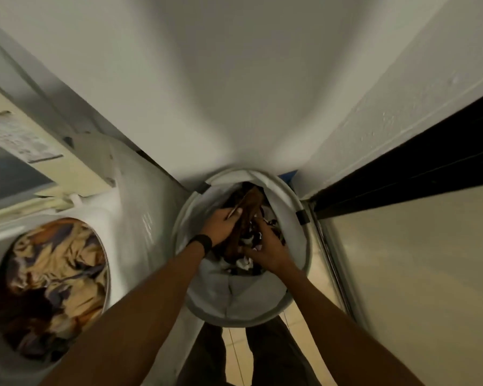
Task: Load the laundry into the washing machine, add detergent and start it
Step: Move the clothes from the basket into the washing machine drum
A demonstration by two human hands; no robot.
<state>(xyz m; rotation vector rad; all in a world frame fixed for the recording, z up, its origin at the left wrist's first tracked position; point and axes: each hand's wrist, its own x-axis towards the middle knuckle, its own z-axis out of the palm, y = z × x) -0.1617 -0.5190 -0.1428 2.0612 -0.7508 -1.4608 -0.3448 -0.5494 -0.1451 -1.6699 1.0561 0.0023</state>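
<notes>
A round white laundry basket (279,305) stands on the floor in front of me, with dark and brown clothes at its bottom. Both my hands reach inside it. My left hand (222,225), with a black band on the wrist, grips a brown garment (251,204). My right hand (268,249) grips a bunch of dark and white clothes (251,238) beside it. To the left is the top-loading washing machine (134,207), its round drum (53,288) open and holding tan and dark fabric.
The washer's raised lid (34,151) stands at the far left. A white wall (234,79) rises behind the basket. A dark door frame (418,162) and a pale panel (416,274) close in on the right. My legs stand on beige floor tiles (236,355) below.
</notes>
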